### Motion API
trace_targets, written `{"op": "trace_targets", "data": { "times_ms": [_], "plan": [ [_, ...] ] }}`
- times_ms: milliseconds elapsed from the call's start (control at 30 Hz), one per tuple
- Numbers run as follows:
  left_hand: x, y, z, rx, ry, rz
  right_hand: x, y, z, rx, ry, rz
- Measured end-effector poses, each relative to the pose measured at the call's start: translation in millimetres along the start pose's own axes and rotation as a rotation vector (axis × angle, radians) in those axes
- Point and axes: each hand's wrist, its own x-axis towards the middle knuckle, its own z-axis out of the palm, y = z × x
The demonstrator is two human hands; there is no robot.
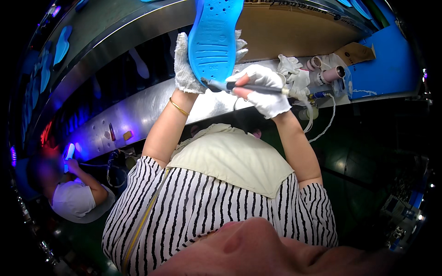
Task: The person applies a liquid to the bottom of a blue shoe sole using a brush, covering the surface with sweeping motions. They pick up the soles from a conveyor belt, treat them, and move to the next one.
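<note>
My left hand (185, 66), in a white knit glove, grips a blue shoe sole (212, 50) from behind. Its thumb lies along the left edge and fingertips show past the right edge. The sole stands nearly upright, its rounded heel end toward me, with ridges and small holes on its face. In my right hand (267, 94), gloved in white with some fingertips bare, is a slim dark-handled brush (255, 88). The brush's dark tip is at the lower left edge of the heel; whether it touches cannot be made out.
Beyond my hands runs a metal-edged conveyor (115, 32) carrying blue soles (62, 45). A cardboard box (294, 34) stands behind. White gloves (294, 76), a pink cylinder (332, 75) and white tubing (322, 131) are at right. A co-worker (80, 198) sits at left.
</note>
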Motion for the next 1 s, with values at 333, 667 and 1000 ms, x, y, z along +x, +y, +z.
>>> {"op": "trace_targets", "data": {
  "times_ms": [333, 667, 1000],
  "plan": [
    [5, 15, 3, 0.074, 0.037, -0.046, -15, 10, -3, -0.054, -0.115, 0.085],
    [9, 19, -8, 0.273, 0.196, -0.167, 7, -9, -3, -0.251, -0.029, -0.337],
    [15, 18, 9, 0.697, 0.54, -0.253, 19, 5, -7, -0.244, -0.199, -0.057]
  ]
}}
